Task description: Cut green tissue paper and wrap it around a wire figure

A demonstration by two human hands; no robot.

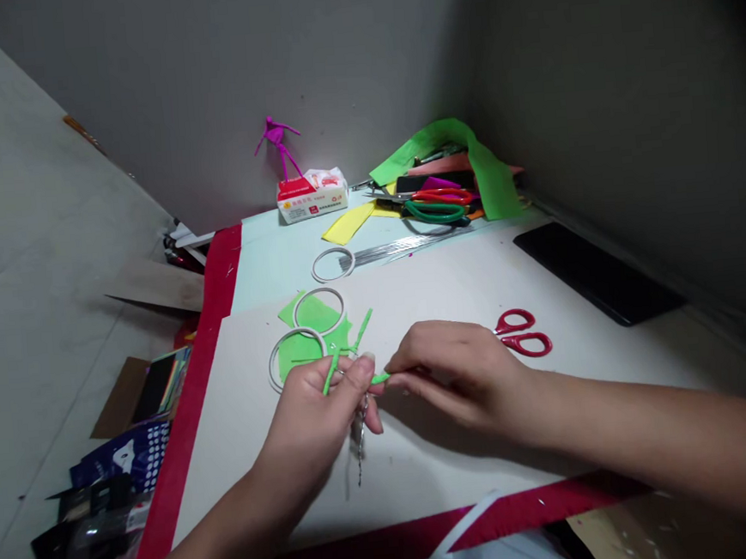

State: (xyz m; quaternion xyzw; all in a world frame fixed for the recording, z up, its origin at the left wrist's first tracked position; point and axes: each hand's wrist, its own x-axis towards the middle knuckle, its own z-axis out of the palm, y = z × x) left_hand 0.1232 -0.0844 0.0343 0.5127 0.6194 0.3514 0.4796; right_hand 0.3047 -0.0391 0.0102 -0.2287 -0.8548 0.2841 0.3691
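Note:
A small wire figure (332,371), its upper limbs wrapped in green paper, is pinched between the thumb and fingers of my left hand (319,413). Bare twisted wire (361,453) hangs below that thumb. From the right, my right hand (457,367) closes thumb and fingertips on the tip of a green piece (379,379) sticking out of the figure. Whether that tip is a wrapped limb or a loose strip I cannot tell. Beyond my left hand lies green crepe paper (288,355) with two white tape rings (317,290) on it.
Red-handled scissors (526,345) lie past my right wrist, and a black phone (598,270) farther right. Behind are a third ring (332,250), thin wires (396,247), green-handled scissors (436,212) amid coloured paper, and a small box (312,200) beneath a magenta figure (276,136).

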